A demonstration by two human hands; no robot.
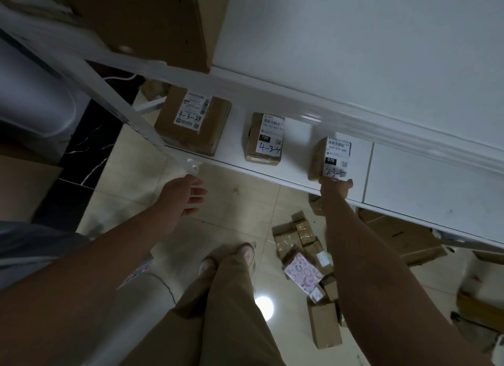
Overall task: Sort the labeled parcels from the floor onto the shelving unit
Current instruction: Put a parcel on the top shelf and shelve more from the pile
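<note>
The right hand (336,188) is gripping the near end of the parcel marked 4-3-5 (331,158), which is standing right at the front edge of the white shelf (409,174), centre right of the frame. The left hand (185,198) is hanging spread and empty at centre left. Released this close to the lip, the parcel is likely risking a tip back onto the floor pile (302,254) below.

Both bare arms stretch forward. The left hand (185,198) hangs open, fingers loosely spread, holding nothing. The right hand (336,189) reaches farther, fingers and thumb clasped on the near end of a small brown cardboard parcel (332,155).
</note>
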